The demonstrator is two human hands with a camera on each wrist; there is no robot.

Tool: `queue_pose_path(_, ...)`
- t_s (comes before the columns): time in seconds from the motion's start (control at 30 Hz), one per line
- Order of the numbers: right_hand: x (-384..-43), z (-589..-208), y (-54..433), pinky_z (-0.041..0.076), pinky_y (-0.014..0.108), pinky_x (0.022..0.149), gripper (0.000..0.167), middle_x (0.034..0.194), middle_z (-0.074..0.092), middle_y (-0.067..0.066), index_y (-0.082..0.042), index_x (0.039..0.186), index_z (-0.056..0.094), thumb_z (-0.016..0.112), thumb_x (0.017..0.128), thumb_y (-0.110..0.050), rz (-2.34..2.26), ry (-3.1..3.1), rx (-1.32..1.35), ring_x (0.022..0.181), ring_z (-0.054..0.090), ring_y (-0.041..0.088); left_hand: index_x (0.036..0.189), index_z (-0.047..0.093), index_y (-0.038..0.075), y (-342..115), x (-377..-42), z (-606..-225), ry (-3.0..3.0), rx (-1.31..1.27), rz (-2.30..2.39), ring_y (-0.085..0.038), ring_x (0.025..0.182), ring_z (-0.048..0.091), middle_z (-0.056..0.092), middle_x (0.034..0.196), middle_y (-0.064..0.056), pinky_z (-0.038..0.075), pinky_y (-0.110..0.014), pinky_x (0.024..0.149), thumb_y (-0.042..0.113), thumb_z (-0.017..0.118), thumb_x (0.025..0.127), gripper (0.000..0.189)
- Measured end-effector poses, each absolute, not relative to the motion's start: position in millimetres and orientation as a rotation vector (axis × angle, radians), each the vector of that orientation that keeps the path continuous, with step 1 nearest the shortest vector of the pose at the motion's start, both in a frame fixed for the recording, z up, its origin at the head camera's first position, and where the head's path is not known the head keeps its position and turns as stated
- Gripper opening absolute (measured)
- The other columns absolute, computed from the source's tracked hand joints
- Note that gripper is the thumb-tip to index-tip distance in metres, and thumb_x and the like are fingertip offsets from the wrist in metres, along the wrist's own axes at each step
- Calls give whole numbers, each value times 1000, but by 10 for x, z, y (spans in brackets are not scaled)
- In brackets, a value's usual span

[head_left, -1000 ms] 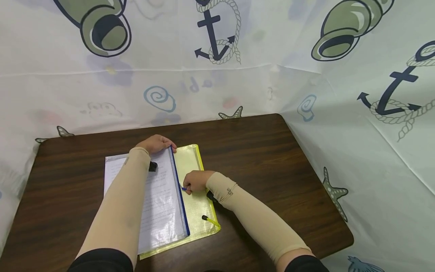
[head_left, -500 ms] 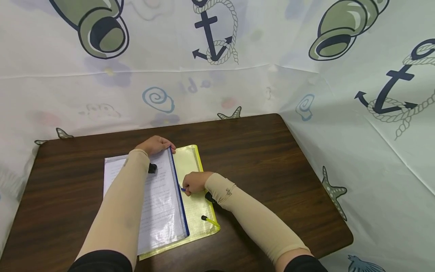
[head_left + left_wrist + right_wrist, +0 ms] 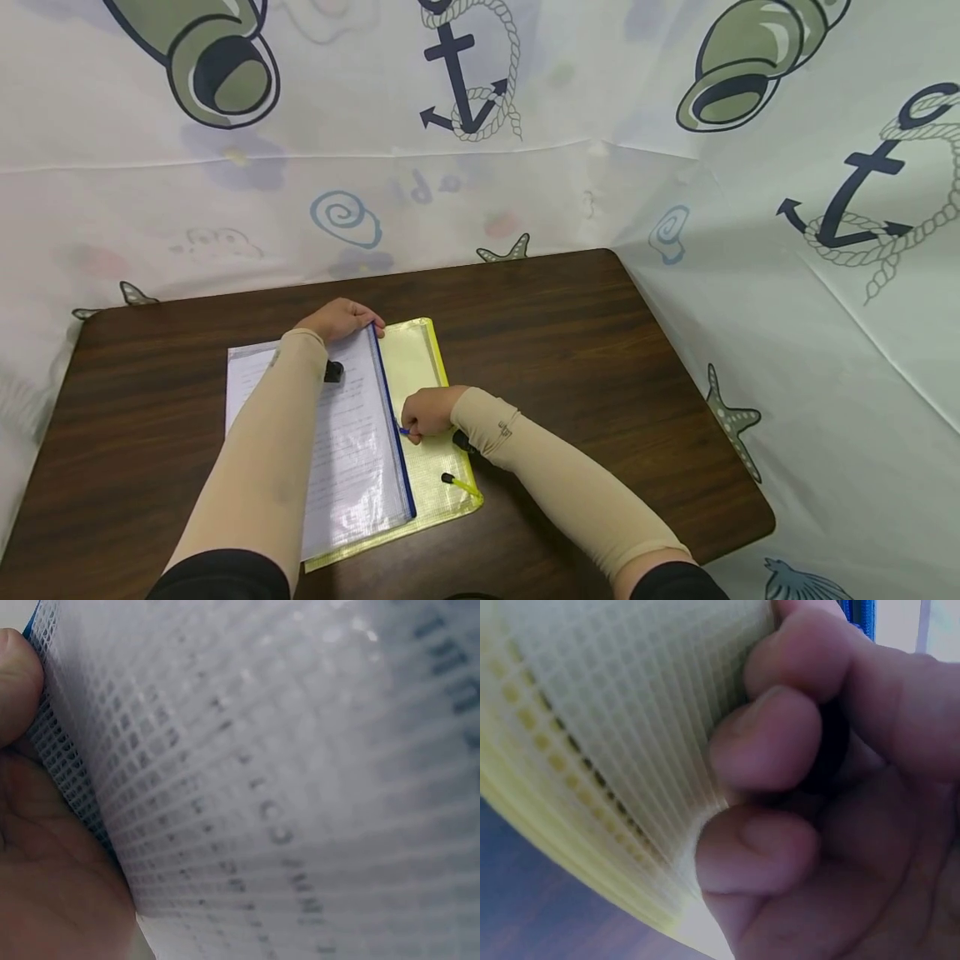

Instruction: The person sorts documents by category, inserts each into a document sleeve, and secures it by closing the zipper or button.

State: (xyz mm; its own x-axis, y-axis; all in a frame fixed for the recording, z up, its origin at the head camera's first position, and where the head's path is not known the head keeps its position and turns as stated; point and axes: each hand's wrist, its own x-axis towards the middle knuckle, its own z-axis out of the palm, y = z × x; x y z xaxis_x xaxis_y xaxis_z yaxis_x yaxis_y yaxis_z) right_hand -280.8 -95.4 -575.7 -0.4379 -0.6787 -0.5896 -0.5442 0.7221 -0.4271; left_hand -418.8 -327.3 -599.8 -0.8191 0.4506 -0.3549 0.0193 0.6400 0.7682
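Observation:
A clear mesh zipper pouch [image 3: 356, 467] with printed paper inside lies on the table, its blue zipper [image 3: 392, 400] along the right side. My left hand [image 3: 337, 319] holds its far right corner; the left wrist view shows the thumb [image 3: 16, 686] at the mesh edge. Partway down the zipper, my right hand [image 3: 430, 411] pinches the blue zipper pull [image 3: 404, 431]. In the right wrist view its fingers [image 3: 769, 742] are curled, and the pull itself is hidden. Beneath lies a yellow mesh zipper pouch [image 3: 438, 454].
The yellow pouch's own pull [image 3: 461, 485], with a black tip, lies near its lower right corner. Both pouches rest on a dark wooden table [image 3: 555, 350]. A patterned white cloth [image 3: 555, 192] hangs behind and to the right.
My right hand has slid a little toward me along the zipper with the blue pull. My left hand stays at the corner. The whole head view has shifted slightly.

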Motion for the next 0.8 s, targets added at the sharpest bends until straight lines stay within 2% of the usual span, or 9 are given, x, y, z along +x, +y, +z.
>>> queue_pose_path(0.23,-2786,-5752,-936,30,21,59,30,71,52,-6,-17,81,69,53,106,-11,-232,2176,-948,59,34,7,116,76,7,-3280,-4169,-5984,2349,402,1078,-22,104,61,76,110,-6,39,-38,97,20,47,110,33)
queue_pose_path(0.6,-2616,-5714,-893,21,24,61,35,65,27,-5,-17,70,58,55,102,-3,-186,2114,-1000,60,20,8,117,76,6,-3271,-4184,-5963,2340,381,1081,-22,102,61,76,111,-7,38,-39,97,23,47,110,34)
queue_pose_path(0.8,-2605,-5708,-865,22,23,60,34,65,32,-7,-18,72,60,55,103,-6,-195,2115,-983,60,23,7,116,77,8,-3249,-4181,-5956,2349,378,1055,-22,99,61,75,114,-8,41,-35,91,23,47,110,33)
